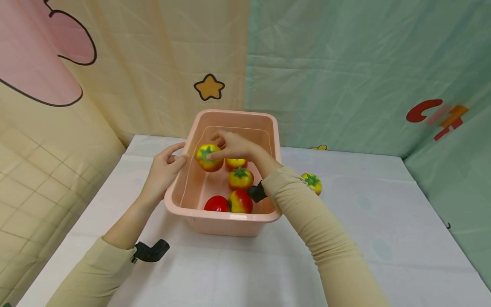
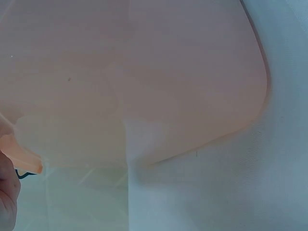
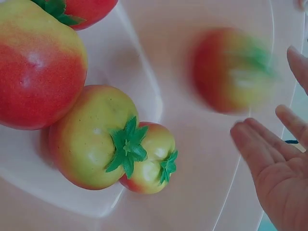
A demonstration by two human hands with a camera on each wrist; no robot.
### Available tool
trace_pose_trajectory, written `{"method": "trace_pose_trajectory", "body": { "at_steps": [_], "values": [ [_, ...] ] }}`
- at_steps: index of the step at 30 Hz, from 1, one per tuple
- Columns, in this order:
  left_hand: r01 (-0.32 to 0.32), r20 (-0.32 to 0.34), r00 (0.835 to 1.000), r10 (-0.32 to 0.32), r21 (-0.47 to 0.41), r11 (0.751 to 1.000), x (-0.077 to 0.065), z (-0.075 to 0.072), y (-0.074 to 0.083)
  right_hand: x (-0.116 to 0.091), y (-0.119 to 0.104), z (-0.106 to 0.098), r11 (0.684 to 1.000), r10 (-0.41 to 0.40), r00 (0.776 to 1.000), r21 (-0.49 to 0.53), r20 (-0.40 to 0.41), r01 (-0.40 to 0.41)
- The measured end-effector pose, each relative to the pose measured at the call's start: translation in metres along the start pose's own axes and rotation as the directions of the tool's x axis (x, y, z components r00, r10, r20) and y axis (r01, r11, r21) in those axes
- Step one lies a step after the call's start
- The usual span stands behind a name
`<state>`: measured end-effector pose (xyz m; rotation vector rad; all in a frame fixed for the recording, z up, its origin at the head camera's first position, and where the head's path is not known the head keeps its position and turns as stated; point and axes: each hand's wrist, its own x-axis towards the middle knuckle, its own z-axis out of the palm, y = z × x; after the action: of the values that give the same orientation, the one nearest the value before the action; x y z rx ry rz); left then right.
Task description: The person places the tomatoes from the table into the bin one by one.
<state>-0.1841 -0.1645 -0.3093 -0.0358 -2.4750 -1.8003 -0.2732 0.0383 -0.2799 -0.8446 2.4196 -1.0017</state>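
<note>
A pink plastic tub [image 1: 226, 228] stands on the table, and my left hand [image 1: 163, 175] grips its left rim between thumb and fingers. Over the inside of the tub is my right hand [image 1: 238, 147], fingers spread. A yellow-and-red imitation tomato [image 1: 209, 165] with green leaves is just off those fingers; the right wrist view shows this tomato [image 3: 219, 72] blurred and apart from the fingertips. Several more tomatoes lie on the tub floor, among them a red one [image 1: 217, 204], a red-yellow one [image 1: 242, 202] and a yellow one [image 1: 240, 180].
One more yellow tomato [image 1: 313, 184] lies on the white tablecloth [image 1: 368, 221] right of the tub, partly behind my right sleeve. A printed curtain [image 1: 326, 76] hangs along the back and sides of the table. Each wrist carries a small black camera mount [image 1: 152, 250].
</note>
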Motion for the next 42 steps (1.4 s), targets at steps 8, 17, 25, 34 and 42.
{"method": "trace_pose_trajectory", "body": {
  "at_steps": [8,17,25,34,42],
  "values": [
    [-0.008,-0.005,1.000,0.008,0.001,1.000,0.000,-0.001,0.000,-0.003,-0.001,-0.005,1.000,-0.014,1.000,0.004,-0.028,0.014],
    [-0.015,0.000,1.000,0.015,-0.018,1.000,0.000,0.000,-0.003,-0.016,-0.014,-0.031,0.988,-0.050,0.985,0.133,-0.164,0.072],
    [-0.023,0.002,1.000,0.023,0.007,1.000,-0.001,-0.001,-0.001,-0.048,-0.018,-0.070,0.979,-0.042,0.971,0.183,-0.237,0.087],
    [-0.013,-0.001,1.000,0.013,0.019,1.000,-0.001,-0.002,0.000,-0.092,0.025,-0.095,0.984,0.040,0.946,0.178,-0.321,0.018],
    [-0.002,-0.002,1.000,0.002,0.016,1.000,-0.001,-0.002,-0.002,-0.124,0.080,-0.085,0.988,0.113,0.940,0.141,-0.322,-0.070]
  ]
}}
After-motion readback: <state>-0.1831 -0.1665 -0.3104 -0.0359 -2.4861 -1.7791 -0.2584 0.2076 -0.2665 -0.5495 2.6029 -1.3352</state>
